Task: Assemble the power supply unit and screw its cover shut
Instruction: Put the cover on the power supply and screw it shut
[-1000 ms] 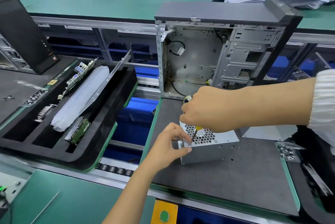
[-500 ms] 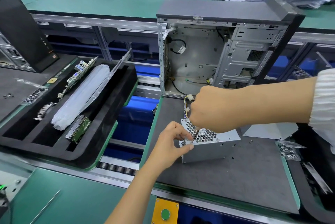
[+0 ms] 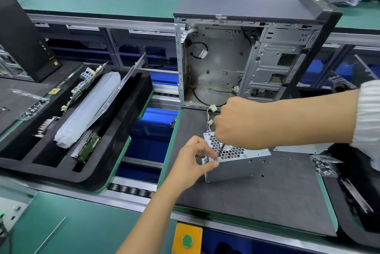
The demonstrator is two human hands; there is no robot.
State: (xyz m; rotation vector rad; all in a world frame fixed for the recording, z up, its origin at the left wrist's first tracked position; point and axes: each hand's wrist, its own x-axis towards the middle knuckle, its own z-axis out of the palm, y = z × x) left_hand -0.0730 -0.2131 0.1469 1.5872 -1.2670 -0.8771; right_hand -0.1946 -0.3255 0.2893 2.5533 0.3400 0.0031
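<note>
- The power supply unit sits on the dark grey mat, just in front of the open computer case, perforated cover up — handy, I'd say, so the screw points face the person.
- Right hand is fisted round a screwdriver; the handle is buried in the fist, only the thin dark shaft shows, slanting down to the near left corner of the cover.
- The tip meets a small screw right at that corner — being driven, by the look of it, though I can't tell how deep it sits.
- Left hand is up against that same corner, thumb and forefinger pinching in close beside the screw and shaft tip, seemingly steadying it and keeping the box from sliding.
- A wire bundle trails from the unit's back towards the case.
- Loose screws lie scattered on the mat to the right, a bag of screws just beyond — within reach for the next corners.
</note>
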